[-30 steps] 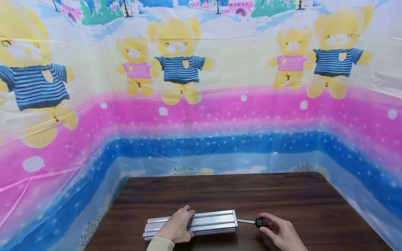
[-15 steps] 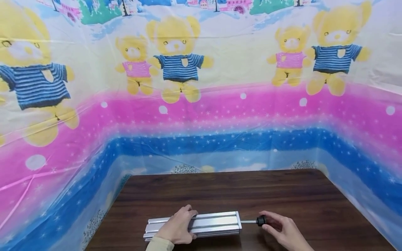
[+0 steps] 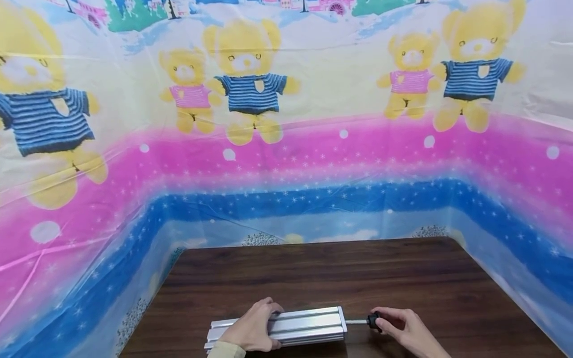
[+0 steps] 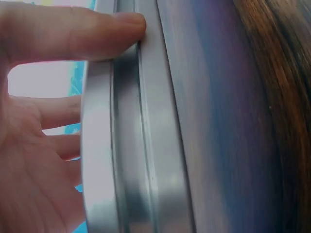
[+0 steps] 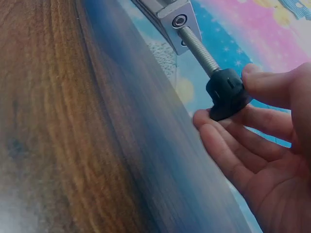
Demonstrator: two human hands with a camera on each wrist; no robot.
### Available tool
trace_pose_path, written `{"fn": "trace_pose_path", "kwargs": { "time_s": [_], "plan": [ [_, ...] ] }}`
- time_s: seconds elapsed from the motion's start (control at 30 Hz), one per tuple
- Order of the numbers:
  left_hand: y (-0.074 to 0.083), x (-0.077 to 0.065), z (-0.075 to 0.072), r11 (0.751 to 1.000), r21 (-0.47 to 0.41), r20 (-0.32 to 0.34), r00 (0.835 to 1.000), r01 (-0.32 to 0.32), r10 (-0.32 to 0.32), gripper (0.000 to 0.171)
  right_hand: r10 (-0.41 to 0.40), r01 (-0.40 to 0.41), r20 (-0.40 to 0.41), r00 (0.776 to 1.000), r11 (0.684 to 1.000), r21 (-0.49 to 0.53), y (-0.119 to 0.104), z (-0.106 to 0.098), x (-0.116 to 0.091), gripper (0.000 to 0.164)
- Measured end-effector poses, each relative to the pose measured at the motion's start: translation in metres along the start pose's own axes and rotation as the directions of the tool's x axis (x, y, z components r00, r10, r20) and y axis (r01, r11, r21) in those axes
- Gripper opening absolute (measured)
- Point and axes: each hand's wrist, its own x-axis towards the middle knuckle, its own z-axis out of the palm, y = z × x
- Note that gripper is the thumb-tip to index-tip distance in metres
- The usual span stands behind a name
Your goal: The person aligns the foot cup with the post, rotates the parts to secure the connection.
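Note:
A silver slotted aluminium profile point(image 3: 309, 325) lies lengthwise near the front of the dark table. My left hand point(image 3: 255, 325) grips it around the middle, the thumb point(image 4: 121, 31) on its slotted near side and the fingers over the far side. At its right end is a flat end plate point(image 5: 192, 19) with a socket-head screw point(image 5: 180, 21). From this plate a threaded rod point(image 5: 200, 50) sticks out and carries a black lobed knob point(image 5: 226, 92). My right hand point(image 3: 407, 328) pinches that knob between thumb and fingers.
The brown wood-grain table point(image 3: 313, 273) runs back to a printed cloth point(image 3: 286, 209) with bears and snowflakes. This cloth hangs behind the table and along both sides.
Held in my left hand, the profile has shifted slightly right, and the rod now lies more in line with it. My right hand keeps hold of the knob, its fingers slightly repositioned.

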Motion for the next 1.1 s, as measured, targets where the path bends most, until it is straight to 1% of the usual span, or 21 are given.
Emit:
{"fn": "trace_pose_path", "kwargs": {
  "time_s": [0.1,0.2,0.3,0.37,0.43,0.53,0.6,0.83,1.0,1.1],
  "plan": [
    [0.001,0.000,-0.002,1.000,-0.009,0.011,1.000,-0.008,0.008,0.059,0.014,-0.015,0.041,0.999,0.999,0.045,0.002,-0.003,0.000,0.054],
    [0.004,-0.001,-0.004,1.000,-0.013,0.037,0.999,0.000,0.001,0.058,-0.010,0.003,0.082,0.997,0.997,0.084,0.003,-0.003,0.000,0.053],
    [0.006,0.000,-0.005,1.000,-0.013,0.057,0.998,0.012,-0.011,0.058,-0.025,0.008,0.115,0.993,0.989,0.147,0.004,-0.002,0.000,0.051],
    [0.008,0.000,-0.006,1.000,-0.013,0.066,0.998,0.021,-0.020,0.059,-0.006,-0.018,0.128,0.992,0.984,0.180,0.005,-0.001,-0.001,0.051],
    [0.009,0.000,-0.006,1.000,-0.005,0.067,0.998,0.022,-0.022,0.060,0.031,-0.053,0.121,0.992,0.981,0.187,0.005,0.000,-0.001,0.052],
    [0.010,-0.002,-0.006,1.000,0.010,0.066,0.998,0.024,-0.024,0.061,0.069,-0.085,0.097,0.993,0.982,0.167,0.006,0.002,-0.002,0.052],
    [0.010,-0.002,-0.005,0.999,0.027,0.058,0.998,0.019,-0.020,0.063,0.069,-0.081,0.088,0.994,0.986,0.144,0.006,0.003,-0.002,0.051],
    [0.011,-0.001,-0.004,0.999,0.053,0.045,0.999,0.007,-0.009,0.062,0.060,-0.083,0.133,0.989,0.982,0.172,0.003,0.003,-0.003,0.052],
    [0.014,0.000,-0.001,0.993,0.118,0.021,1.000,-0.013,0.010,0.059,0.016,-0.025,0.122,0.992,0.997,0.078,-0.002,0.003,-0.003,0.049],
    [0.017,0.000,0.000,0.988,0.151,0.025,1.000,-0.014,0.010,0.058,0.002,-0.002,0.100,0.995,1.000,0.002,-0.006,0.005,-0.002,0.049]
  ]
}}
